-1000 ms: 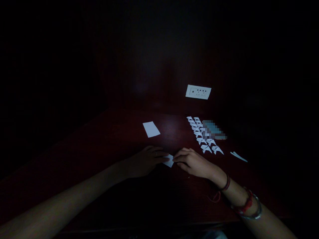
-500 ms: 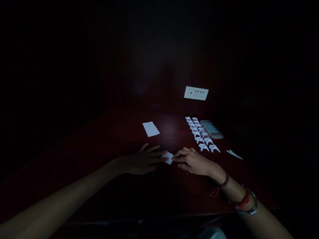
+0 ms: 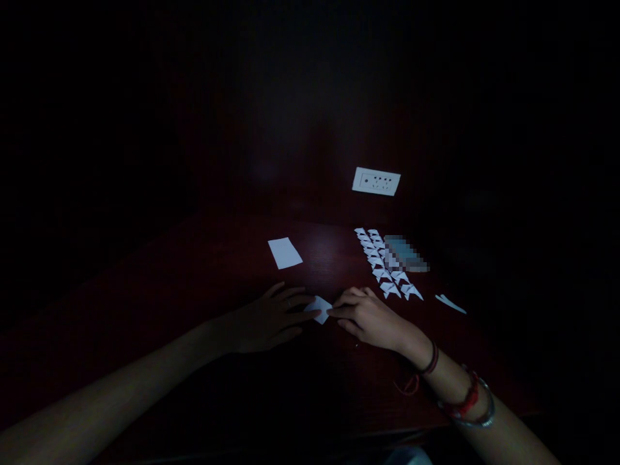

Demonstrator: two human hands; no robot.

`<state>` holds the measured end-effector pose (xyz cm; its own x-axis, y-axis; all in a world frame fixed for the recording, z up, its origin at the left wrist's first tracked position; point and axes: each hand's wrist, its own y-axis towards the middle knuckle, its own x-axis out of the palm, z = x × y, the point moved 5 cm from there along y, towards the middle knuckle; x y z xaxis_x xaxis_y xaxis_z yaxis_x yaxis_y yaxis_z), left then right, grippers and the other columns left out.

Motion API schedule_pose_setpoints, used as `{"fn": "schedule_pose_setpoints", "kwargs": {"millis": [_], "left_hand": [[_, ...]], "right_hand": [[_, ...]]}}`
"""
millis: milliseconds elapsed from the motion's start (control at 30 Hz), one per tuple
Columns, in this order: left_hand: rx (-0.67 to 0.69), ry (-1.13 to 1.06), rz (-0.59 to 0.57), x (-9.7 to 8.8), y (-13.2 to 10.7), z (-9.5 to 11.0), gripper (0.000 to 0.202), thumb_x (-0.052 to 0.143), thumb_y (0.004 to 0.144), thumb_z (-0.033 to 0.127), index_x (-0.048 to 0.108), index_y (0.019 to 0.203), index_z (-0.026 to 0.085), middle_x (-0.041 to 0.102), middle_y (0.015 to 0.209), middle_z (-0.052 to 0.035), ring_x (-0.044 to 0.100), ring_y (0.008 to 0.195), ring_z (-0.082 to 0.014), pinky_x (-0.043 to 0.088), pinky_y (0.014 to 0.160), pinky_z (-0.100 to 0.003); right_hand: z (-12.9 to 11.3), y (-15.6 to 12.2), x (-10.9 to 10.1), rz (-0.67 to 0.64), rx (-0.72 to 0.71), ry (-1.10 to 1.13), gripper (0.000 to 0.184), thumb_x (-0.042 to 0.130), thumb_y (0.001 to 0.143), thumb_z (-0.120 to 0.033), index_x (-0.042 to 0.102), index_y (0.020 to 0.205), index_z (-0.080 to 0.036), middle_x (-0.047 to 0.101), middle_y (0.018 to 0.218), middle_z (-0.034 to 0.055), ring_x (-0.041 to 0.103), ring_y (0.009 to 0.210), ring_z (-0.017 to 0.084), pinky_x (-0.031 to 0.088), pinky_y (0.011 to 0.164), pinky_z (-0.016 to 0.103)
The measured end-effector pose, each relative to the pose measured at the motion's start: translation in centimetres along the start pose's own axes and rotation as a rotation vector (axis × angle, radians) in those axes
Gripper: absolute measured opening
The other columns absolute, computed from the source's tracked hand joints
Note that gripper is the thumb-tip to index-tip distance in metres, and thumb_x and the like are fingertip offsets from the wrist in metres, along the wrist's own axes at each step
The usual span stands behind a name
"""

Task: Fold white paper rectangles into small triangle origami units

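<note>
Your left hand [image 3: 268,320] lies with fingers spread, its fingertips resting on the left part of a small folded white paper [image 3: 322,304]. Your right hand [image 3: 375,320] has its index fingertip at the paper's right corner, thumb standing apart below, other fingers bent. The paper lies on the dark red table [image 3: 217,258], between your two hands. On your right forearm you wear a dark wristband [image 3: 431,358], a red cord [image 3: 469,399] and a metal bangle [image 3: 490,413]. Beyond your left hand: one flat white sheet [image 3: 285,252]. Beyond your right: rows of folded white pieces [image 3: 375,262], a pixelated object [image 3: 409,255] just beside them, and pale strips [image 3: 451,304] nearer your forearm. Wall behind: a white socket plate [image 3: 376,181].
</note>
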<state>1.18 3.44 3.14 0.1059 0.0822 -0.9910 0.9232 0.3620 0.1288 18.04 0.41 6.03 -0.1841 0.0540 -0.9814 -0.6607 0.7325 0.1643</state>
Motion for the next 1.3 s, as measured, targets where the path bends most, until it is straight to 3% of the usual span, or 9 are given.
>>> {"fn": "schedule_pose_setpoints", "kwargs": {"millis": [267, 500, 633, 733, 967, 1300], "left_hand": [[-0.012, -0.062, -0.078, 0.7, -0.5, -0.4, 0.044, 0.029, 0.090, 0.038, 0.014, 0.131, 0.034, 0.015, 0.140, 0.0020, 0.012, 0.126, -0.0259, 0.006, 0.099, -0.048], [0.004, -0.135, 0.061, -0.4, -0.2, 0.1, 0.038, 0.033, 0.090, 0.030, 0.030, 0.127, 0.029, 0.034, 0.131, 0.0003, 0.023, 0.122, -0.0202, 0.017, 0.100, -0.039], [0.009, -0.177, 0.126, -1.0, 0.0, 0.4, 0.034, 0.036, 0.088, 0.028, 0.039, 0.122, 0.028, 0.034, 0.131, -0.0016, 0.027, 0.120, -0.0192, 0.022, 0.099, -0.036], [0.003, -0.203, 0.161, -0.9, 0.0, 0.3, 0.036, 0.035, 0.089, 0.026, 0.035, 0.125, 0.027, 0.033, 0.132, -0.0021, 0.026, 0.121, -0.0193, 0.022, 0.099, -0.038], [-0.030, -0.255, 0.042, -0.1, 0.4, -0.5, 0.041, 0.035, 0.088, 0.028, 0.027, 0.128, 0.028, 0.034, 0.132, -0.0003, 0.025, 0.123, -0.0183, 0.018, 0.100, -0.039], [0.006, -0.196, 0.070, -1.3, 1.0, 0.4, 0.036, 0.038, 0.087, 0.025, 0.038, 0.123, 0.023, 0.040, 0.126, -0.0037, 0.032, 0.117, -0.0185, 0.025, 0.097, -0.035]], "right_hand": [[-0.3, 0.0, 0.3, -0.038, -0.041, -0.022, 0.027, 0.043, 0.083, -0.024, 0.054, 0.108, -0.021, 0.056, 0.097, 0.0050, 0.046, 0.094, 0.016, 0.030, 0.081, 0.033], [-0.3, -0.2, 0.7, 0.045, -0.031, 0.036, 0.030, 0.045, 0.083, -0.028, 0.051, 0.112, -0.021, 0.056, 0.098, 0.0047, 0.046, 0.094, 0.017, 0.031, 0.082, 0.033], [-0.8, 0.2, 0.6, 0.110, -0.053, 0.024, 0.030, 0.048, 0.081, -0.033, 0.054, 0.107, -0.020, 0.056, 0.098, 0.0055, 0.045, 0.094, 0.017, 0.031, 0.080, 0.032], [-1.1, 0.5, 0.9, 0.115, -0.083, -0.003, 0.026, 0.047, 0.081, -0.033, 0.058, 0.101, -0.020, 0.057, 0.092, 0.0048, 0.047, 0.091, 0.016, 0.031, 0.079, 0.031], [-1.0, 1.3, 1.6, 0.124, -0.119, -0.120, 0.025, 0.042, 0.084, -0.033, 0.061, 0.089, -0.018, 0.059, 0.081, 0.0043, 0.048, 0.083, 0.015, 0.028, 0.076, 0.030], [-1.1, 1.6, 1.4, 0.133, -0.137, -0.248, 0.022, 0.037, 0.086, -0.022, 0.059, 0.084, -0.018, 0.059, 0.074, 0.0039, 0.047, 0.073, 0.014, 0.027, 0.072, 0.028]]}}
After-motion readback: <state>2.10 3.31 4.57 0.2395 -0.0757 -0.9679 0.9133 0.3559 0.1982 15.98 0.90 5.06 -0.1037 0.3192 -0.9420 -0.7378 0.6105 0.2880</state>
